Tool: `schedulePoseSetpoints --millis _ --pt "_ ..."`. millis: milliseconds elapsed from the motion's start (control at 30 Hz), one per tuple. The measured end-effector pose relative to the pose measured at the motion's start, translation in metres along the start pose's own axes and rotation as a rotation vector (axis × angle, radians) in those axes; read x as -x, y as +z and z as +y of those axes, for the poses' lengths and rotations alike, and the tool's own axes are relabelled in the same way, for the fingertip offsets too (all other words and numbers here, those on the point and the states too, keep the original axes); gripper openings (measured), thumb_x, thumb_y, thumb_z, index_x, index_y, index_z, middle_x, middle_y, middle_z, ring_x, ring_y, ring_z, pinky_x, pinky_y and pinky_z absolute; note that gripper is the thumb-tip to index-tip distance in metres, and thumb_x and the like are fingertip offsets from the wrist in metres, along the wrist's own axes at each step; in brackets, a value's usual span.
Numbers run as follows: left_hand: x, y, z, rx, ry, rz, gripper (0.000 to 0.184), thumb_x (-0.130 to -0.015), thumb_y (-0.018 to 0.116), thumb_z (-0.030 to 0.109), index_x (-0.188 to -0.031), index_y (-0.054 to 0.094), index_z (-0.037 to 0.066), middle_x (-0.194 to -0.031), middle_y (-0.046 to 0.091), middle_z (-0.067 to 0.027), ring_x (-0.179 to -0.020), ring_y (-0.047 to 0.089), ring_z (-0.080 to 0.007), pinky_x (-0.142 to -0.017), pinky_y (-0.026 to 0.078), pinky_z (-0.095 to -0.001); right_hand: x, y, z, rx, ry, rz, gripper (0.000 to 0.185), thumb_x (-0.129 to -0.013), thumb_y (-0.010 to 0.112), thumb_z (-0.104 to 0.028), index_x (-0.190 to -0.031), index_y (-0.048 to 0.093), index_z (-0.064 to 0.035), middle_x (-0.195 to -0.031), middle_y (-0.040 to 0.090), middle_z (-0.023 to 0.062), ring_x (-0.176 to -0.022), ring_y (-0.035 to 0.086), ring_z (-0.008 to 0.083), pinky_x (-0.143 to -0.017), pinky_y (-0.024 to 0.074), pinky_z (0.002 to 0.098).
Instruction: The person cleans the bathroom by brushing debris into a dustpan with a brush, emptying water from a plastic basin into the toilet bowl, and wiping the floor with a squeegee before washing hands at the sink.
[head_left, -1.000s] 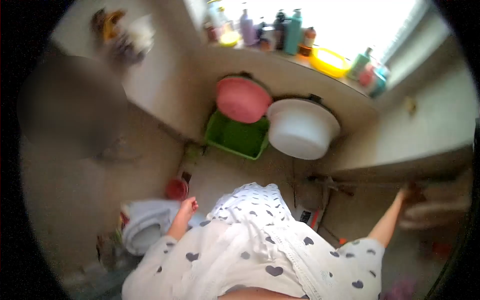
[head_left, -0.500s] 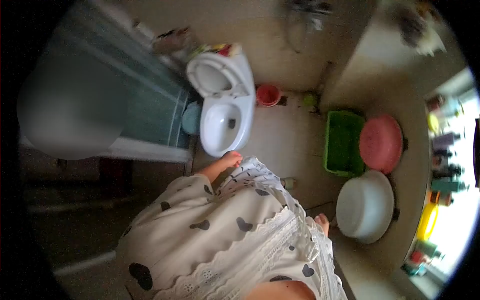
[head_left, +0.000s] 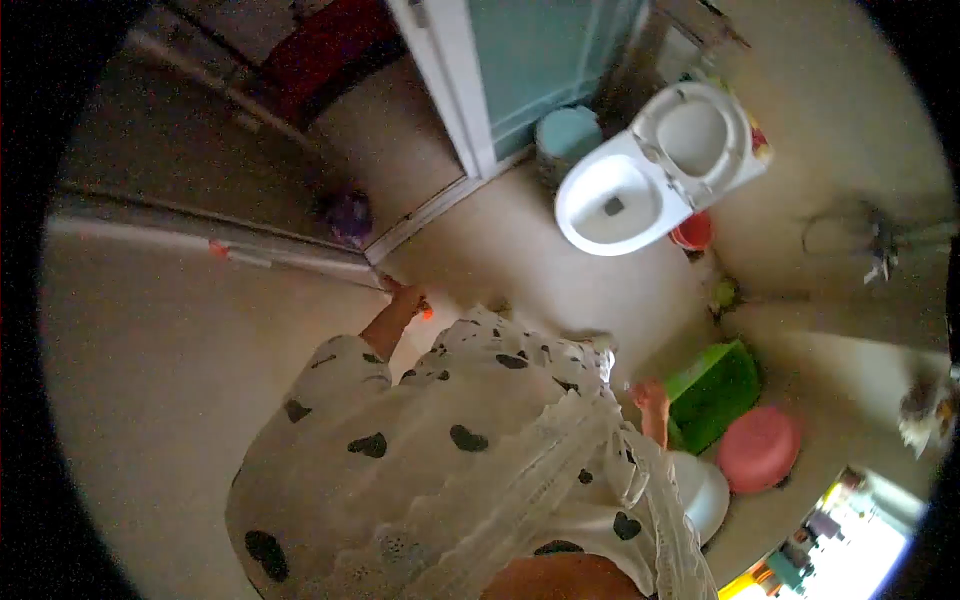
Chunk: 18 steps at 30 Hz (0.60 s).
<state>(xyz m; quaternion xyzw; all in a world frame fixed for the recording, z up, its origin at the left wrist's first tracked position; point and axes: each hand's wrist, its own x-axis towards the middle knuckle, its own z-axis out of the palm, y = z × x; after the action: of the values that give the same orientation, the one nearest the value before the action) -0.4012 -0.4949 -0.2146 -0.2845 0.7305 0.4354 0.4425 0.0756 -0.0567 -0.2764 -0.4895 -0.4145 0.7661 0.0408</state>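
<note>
My left hand (head_left: pixel 405 297) hangs beside the pale dress (head_left: pixel 420 450) with dark heart prints, near the end of the door frame. Its fingers are spread a little, an orange spot shows at one fingertip, and I see nothing held. My right hand (head_left: pixel 652 402) is on the other side of the dress, in front of the green basin (head_left: pixel 715 395). Its fingers are loosely apart and slightly blurred, with no object visible in them. Below that hand is a white basin (head_left: pixel 705 495), partly covered by the dress.
A toilet (head_left: pixel 610 205) with its lid raised stands ahead, between a light blue bin (head_left: pixel 568 135) and a red bucket (head_left: pixel 693 232). A pink basin (head_left: pixel 760 448) leans at the right. At left, a doorway threshold (head_left: pixel 425 215) leads past a purple bag (head_left: pixel 347 218).
My view has turned left, so the toilet and basins now sit farther right and the doorway shows. My left hand has moved away from the dress; more of my right hand is visible.
</note>
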Motion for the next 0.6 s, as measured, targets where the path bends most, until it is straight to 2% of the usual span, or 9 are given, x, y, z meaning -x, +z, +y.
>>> schedulePoseSetpoints --millis 67,133,200,300,333,433,467,533,600 --pt "0.042 0.004 -0.021 0.146 -0.016 0.15 0.019 -0.079 0.057 0.025 -0.084 0.055 0.007 -0.071 0.057 -0.0043 -0.061 0.058 -0.0148 -0.047 0.041 -0.0266 -0.039 -0.004 0.0 0.286 -0.091 -0.272 0.02 -0.079 0.057 -0.021 -0.091 0.053 -0.0067 -0.074 0.055 0.0044 -0.072 0.058 0.0183 -0.06 0.0439 0.029" --pt "0.077 0.019 -0.039 0.302 -0.029 0.291 0.018 -0.077 0.058 0.026 -0.08 0.055 0.009 -0.071 0.057 -0.003 -0.061 0.058 -0.0143 -0.046 0.037 -0.0249 -0.062 0.003 -0.022 0.494 -0.089 -0.28 0.018 -0.079 0.057 -0.021 -0.088 0.052 -0.0066 -0.073 0.054 0.0054 -0.076 0.058 0.0204 -0.068 0.0464 0.0319" --pt "0.105 0.029 -0.07 0.377 0.165 0.179 0.021 -0.077 0.057 0.026 -0.087 0.056 0.008 -0.073 0.057 -0.0032 -0.063 0.059 -0.0145 -0.043 0.037 -0.0246 -0.074 -0.011 -0.035 0.553 -0.026 -0.275 0.018 -0.08 0.056 -0.022 -0.089 0.051 -0.0068 -0.075 0.054 0.0057 -0.078 0.056 0.0213 -0.067 0.0461 0.032" --pt "0.125 0.065 -0.082 0.458 0.113 0.176 0.027 -0.077 0.059 0.028 -0.093 0.056 0.008 -0.078 0.057 -0.0035 -0.067 0.059 -0.0144 -0.047 0.04 -0.025 -0.087 -0.039 -0.061 0.492 0.117 -0.255 0.019 -0.081 0.054 -0.023 -0.09 0.051 -0.007 -0.078 0.054 0.0063 -0.081 0.054 0.0228 -0.067 0.0456 0.0323" --pt "0.141 0.081 -0.089 0.475 0.271 0.192 0.029 -0.077 0.059 0.03 -0.096 0.055 0.008 -0.079 0.058 -0.0037 -0.068 0.058 -0.0141 -0.05 0.042 -0.025 -0.096 -0.05 -0.068 0.457 0.156 -0.26 0.019 -0.081 0.054 -0.024 -0.09 0.05 -0.007 -0.078 0.054 0.0064 -0.082 0.053 0.0233 -0.067 0.0455 0.0324" --pt "0.124 0.091 -0.143 0.575 0.184 0.102 0.03 -0.08 0.061 0.018 -0.104 0.057 0.001 -0.095 0.059 -0.0162 -0.082 0.061 -0.0266 -0.067 0.052 -0.0356 -0.125 -0.081 -0.096 0.317 0.291 -0.307 0.021 -0.082 0.052 -0.025 -0.092 0.05 -0.0072 -0.081 0.054 0.0069 -0.084 0.051 0.0247 -0.066 0.045 0.0326" --pt "0.175 0.114 -0.115 0.457 0.094 0.225 0.031 -0.079 0.062 0.017 -0.104 0.056 0.0 -0.096 0.059 -0.0161 -0.084 0.06 -0.0274 -0.067 0.052 -0.0379 -0.136 -0.089 -0.105 0.261 0.343 -0.336 0.021 -0.082 0.052 -0.026 -0.092 0.05 -0.0073 -0.082 0.053 0.0071 -0.085 0.051 0.0252 -0.066 0.0449 0.0327" --pt "0.132 0.108 -0.164 0.395 0.274 0.033 0.033 -0.079 0.062 0.018 -0.105 0.056 -0.001 -0.097 0.059 -0.0159 -0.084 0.06 -0.028 -0.068 0.052 -0.0395 -0.156 -0.105 -0.121 0.142 0.434 -0.407 0.022 -0.083 0.051 -0.026 -0.093 0.049 -0.0074 -0.084 0.053 0.0075 -0.087 0.049 0.0262 -0.065 0.0446 0.0329" --pt "0.148 0.12 -0.141 0.438 0.163 0.119 0.024 -0.079 0.058 0.021 -0.09 0.054 0.0 -0.081 0.057 -0.009 -0.066 0.058 -0.018 -0.056 0.051 -0.031 -0.174 -0.12 -0.136 0.052 0.525 -0.506 0.022 -0.083 0.05 -0.027 -0.094 0.049 -0.0076 -0.085 0.053 0.0078 -0.089 0.048 0.0271 -0.065 0.0443 0.0331"
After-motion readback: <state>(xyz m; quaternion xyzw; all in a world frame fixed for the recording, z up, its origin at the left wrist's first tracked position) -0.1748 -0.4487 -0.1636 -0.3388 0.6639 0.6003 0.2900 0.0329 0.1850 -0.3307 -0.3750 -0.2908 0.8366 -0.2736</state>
